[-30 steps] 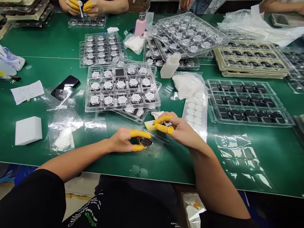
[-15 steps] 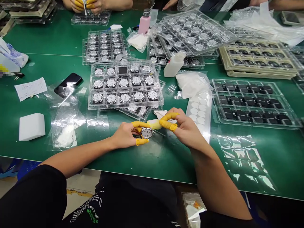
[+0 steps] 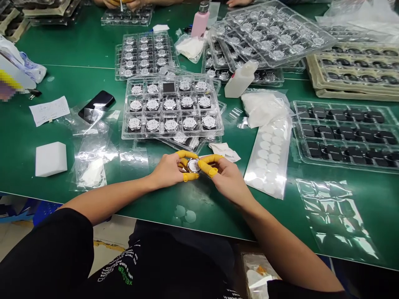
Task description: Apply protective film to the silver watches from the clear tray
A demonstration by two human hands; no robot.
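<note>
My left hand (image 3: 173, 169), with yellow finger cots, grips a round silver watch case (image 3: 193, 165) by its rim, printed back facing up. My right hand (image 3: 220, 170), also in yellow finger cots, has its thumb and forefinger closed on the right edge of the same case. Its fingertips cover part of that edge, so anything thin between them is hidden. A crumpled white cloth (image 3: 225, 152) lies just beyond my right hand. Behind the hands, a clear tray (image 3: 172, 135) holds several similar watch cases, with one pocket showing a dark square.
A sheet of round white stickers (image 3: 267, 160) and a tray of black square pieces (image 3: 346, 165) lie rightward. A white bottle (image 3: 240, 81) stands behind. Leftward are a white foam block (image 3: 51, 159) and a phone (image 3: 97, 106). Two pale round shapes (image 3: 185, 214) show near the front edge.
My right hand has come left and down onto the watch case. The pale yellowish strip at its fingers is out of sight. Two pale round shapes now show near the front edge. The view has shifted.
</note>
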